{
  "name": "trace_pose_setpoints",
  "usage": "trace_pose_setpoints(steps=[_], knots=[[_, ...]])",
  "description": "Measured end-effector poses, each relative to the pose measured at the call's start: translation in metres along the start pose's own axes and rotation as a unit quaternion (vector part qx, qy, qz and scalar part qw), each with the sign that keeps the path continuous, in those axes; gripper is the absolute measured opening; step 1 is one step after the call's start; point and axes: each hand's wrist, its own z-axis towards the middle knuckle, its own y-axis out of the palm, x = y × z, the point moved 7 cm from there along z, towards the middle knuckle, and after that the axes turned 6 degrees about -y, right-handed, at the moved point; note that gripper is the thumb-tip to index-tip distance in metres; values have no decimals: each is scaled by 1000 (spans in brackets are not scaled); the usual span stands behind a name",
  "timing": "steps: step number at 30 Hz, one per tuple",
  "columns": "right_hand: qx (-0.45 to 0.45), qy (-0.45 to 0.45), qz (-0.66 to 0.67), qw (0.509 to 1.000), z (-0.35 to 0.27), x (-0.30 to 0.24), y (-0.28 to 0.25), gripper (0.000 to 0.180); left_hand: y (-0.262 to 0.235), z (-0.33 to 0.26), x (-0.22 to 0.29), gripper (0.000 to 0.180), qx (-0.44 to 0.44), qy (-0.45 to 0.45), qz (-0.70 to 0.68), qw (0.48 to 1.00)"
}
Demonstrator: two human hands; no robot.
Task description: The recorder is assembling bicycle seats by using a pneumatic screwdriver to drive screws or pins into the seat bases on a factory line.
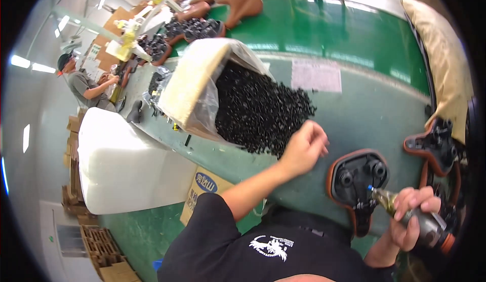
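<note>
My left hand [304, 149] is at the right edge of a heap of small black parts [258, 109], its fingers curled together. Whatever those fingers hold, if anything, is hidden. The heap spills from a tipped white sack lined with clear plastic [190, 82]. In my right hand [412, 216] is a power screwdriver [428, 226] with a clear greenish nose, a blue tip and an orange-red end. That tip points at the underside of an upturned bike saddle [358, 178], black with a brown rim, lying on the bench. Whether the tip touches it, I cannot tell.
More upturned saddles [433, 145] sit at the right beside a beige cloth [435, 54]. A paper sheet [316, 76] lies behind the heap, before a green belt [314, 26]. Further saddles [195, 28] stand far left, where another person [86, 82] works. A white bin [121, 165] is at left.
</note>
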Motion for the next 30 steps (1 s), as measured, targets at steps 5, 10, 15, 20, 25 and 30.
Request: trace_pose_setpoints(steps=[5,10,15,20,25,30], knots=[[-22,-44,112,993,9,-20,7,32,98,-63,8,21,-219,-235,-371,871],[-53,-55,146,986,20,-32,42,33,120,-76,17,17,-289,-177,-408,848],[-49,-16,137,989,21,-30,45,31,112,-69,21,16,-300,-79,-308,899],[-64,-20,125,990,24,-30,38,31,127,-59,26,18,-365,-152,-248,884],[-9,-103,-16,994,12,-34,-7,31,101,-8,96,56,-216,379,213,874],[35,-112,-66,991,6,-39,-36,31,152,36,45,57,-370,301,303,825]])
